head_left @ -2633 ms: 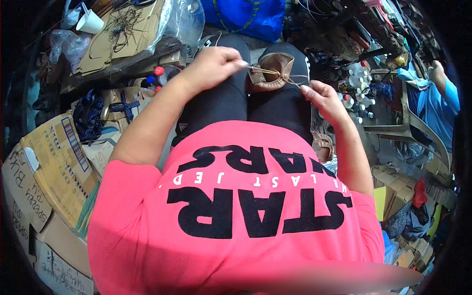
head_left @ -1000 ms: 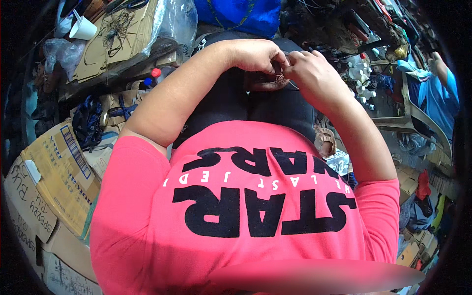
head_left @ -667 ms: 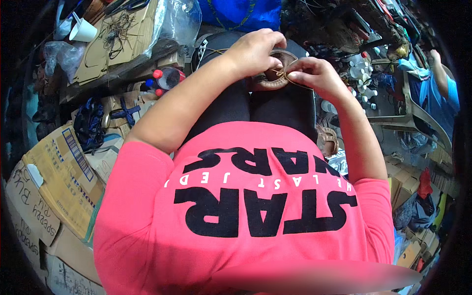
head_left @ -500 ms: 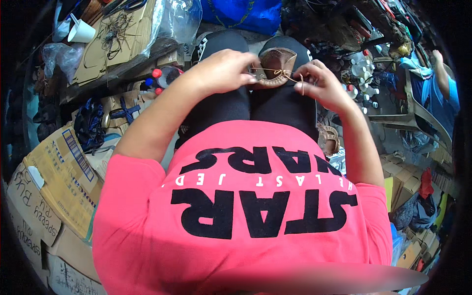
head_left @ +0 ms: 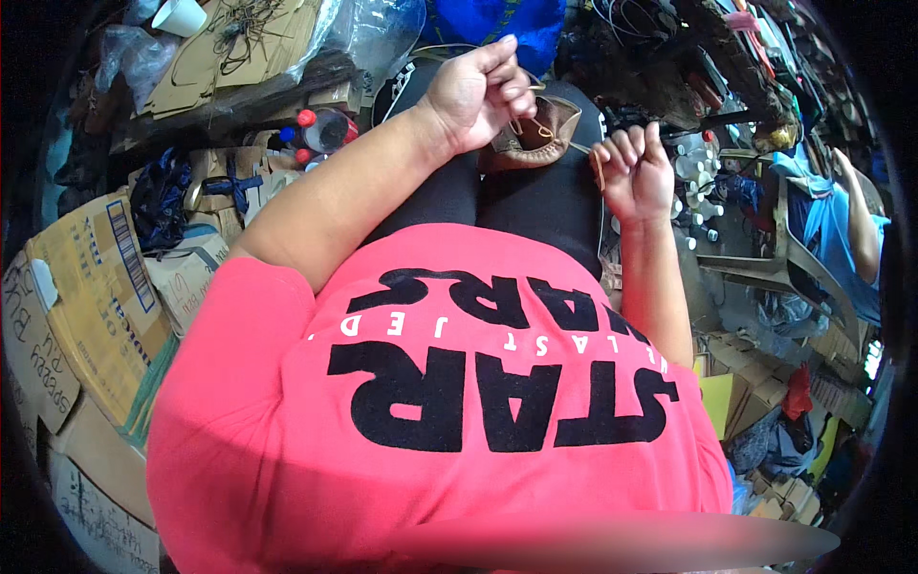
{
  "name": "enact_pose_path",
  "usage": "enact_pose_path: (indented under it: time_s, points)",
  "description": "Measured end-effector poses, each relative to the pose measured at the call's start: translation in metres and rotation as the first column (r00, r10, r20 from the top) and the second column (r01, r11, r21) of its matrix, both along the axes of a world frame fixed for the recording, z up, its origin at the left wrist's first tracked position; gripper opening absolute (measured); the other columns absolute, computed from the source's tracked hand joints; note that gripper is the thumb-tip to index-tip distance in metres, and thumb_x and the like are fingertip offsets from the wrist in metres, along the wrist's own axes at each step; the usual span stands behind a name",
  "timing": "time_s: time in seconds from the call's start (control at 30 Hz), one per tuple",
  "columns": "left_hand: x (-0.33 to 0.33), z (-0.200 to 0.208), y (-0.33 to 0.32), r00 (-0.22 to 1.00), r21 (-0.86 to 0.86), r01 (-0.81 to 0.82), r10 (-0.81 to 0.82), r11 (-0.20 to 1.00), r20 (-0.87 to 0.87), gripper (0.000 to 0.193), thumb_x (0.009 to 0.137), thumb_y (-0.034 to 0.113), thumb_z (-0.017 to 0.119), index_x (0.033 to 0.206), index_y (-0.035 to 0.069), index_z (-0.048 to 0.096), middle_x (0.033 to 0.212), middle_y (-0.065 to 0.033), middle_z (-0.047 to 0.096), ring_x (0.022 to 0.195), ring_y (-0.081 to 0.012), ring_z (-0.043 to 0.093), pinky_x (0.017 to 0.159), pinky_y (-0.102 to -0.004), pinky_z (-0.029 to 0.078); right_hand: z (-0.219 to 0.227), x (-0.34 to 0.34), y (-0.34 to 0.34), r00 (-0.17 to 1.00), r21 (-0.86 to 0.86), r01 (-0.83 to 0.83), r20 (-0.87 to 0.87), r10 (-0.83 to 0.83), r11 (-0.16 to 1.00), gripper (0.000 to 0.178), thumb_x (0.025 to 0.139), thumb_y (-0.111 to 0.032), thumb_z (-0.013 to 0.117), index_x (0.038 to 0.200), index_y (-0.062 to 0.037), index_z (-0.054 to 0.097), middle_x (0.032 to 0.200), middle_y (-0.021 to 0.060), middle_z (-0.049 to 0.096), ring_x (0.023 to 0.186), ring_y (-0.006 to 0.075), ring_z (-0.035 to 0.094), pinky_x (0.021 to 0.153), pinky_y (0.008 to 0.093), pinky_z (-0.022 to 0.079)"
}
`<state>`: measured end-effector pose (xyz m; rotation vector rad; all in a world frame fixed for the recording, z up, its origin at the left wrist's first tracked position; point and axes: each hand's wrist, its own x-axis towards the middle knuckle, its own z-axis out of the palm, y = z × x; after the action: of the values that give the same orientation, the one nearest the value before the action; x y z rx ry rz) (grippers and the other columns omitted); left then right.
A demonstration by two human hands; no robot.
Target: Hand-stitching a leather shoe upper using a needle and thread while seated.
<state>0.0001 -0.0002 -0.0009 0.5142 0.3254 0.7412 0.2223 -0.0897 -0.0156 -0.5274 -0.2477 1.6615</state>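
Between my thighs rests a brown leather shoe (head_left: 529,156), its opening facing up and gathered stitching along its near edge. A thin tan lace (head_left: 544,129) runs loosely through it. My left hand (head_left: 481,96) is raised over the shoe's left side, fingers curled closed on the lace, which also arcs behind the hand. To the right of the shoe, my right hand (head_left: 636,174) has its fingers bent round the lace's other end, and a short tail hangs beside them. The lace stretches from the shoe to this hand. My left fingers partly hide the shoe's far left part.
Flat cardboard pieces (head_left: 196,77) with a tangle of cords lie at the upper left, by a white cup (head_left: 179,16). Plastic bottles (head_left: 325,129) stand left of my legs, more bottles (head_left: 696,172) on the right. Beyond a chair (head_left: 798,258), another person's arm (head_left: 861,220) shows.
My left hand has lifted up and away from the shoe, and my right hand has moved slightly outward and turned. The lace, knotted close over the shoe before, now looks looser.
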Motion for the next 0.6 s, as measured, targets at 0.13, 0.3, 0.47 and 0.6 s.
enact_pose_path:
  time_s: [0.13, 0.3, 0.47, 0.6]
  points:
    - [-0.003, -0.002, -0.008, 0.996, -0.076, -0.037, 0.031, 0.996, -0.086, 0.048, 0.096, 0.034, 0.044, 0.054, 0.015, 0.03, 0.051, 0.001, 0.03, 0.049, -0.0148, 0.033, 0.065, -0.0334, 0.039, 0.009, 0.001, -0.02, 0.993, -0.044, 0.053, 0.108, -0.048, 0.998, 0.046, 0.099, -0.038, 0.035, 0.062, -0.0106, 0.038, 0.054, -0.001, 0.031, 0.05, 0.0119, 0.027, 0.06, 0.0291, 0.032]
    - [-0.006, 0.002, -0.004, 0.984, -0.131, -0.039, 0.016, 0.991, -0.178, 0.048, 0.095, 0.031, 0.045, 0.053, 0.017, 0.028, 0.049, 0.0033, 0.023, 0.046, -0.0121, 0.027, 0.06, -0.0313, 0.036, 0.006, 0.031, -0.037, 0.979, -0.106, 0.122, 0.176, -0.102, 0.987, 0.045, 0.098, -0.035, 0.038, 0.06, -0.0112, 0.037, 0.052, -0.0016, 0.029, 0.047, 0.0115, 0.024, 0.057, 0.0285, 0.031]
    - [-0.017, -0.01, 0.011, 0.984, -0.025, 0.11, -0.113, 0.994, -0.14, 0.045, 0.096, 0.032, 0.044, 0.056, 0.014, 0.035, 0.052, 0.0019, 0.034, 0.049, -0.0137, 0.04, 0.071, -0.0358, 0.044, -0.002, 0.045, -0.046, 0.994, -0.063, -0.014, 0.109, 0.021, 0.998, 0.043, 0.097, -0.037, 0.042, 0.063, -0.0095, 0.044, 0.057, 0.0011, 0.04, 0.055, 0.0138, 0.04, 0.067, 0.0323, 0.041]
    - [-0.063, 0.006, 0.038, 0.465, 0.602, 0.203, 0.466, 0.772, -0.753, 0.037, 0.095, 0.032, 0.047, 0.082, 0.002, 0.062, 0.086, -0.0099, 0.064, 0.081, -0.0233, 0.061, 0.082, -0.0346, 0.047, -0.009, 0.089, -0.068, 0.489, -0.386, 0.092, 0.82, 0.296, 0.918, 0.038, 0.092, -0.021, 0.053, 0.126, -0.0044, 0.049, 0.126, 0.0168, 0.052, 0.11, 0.027, 0.055, 0.093, 0.0381, 0.043]
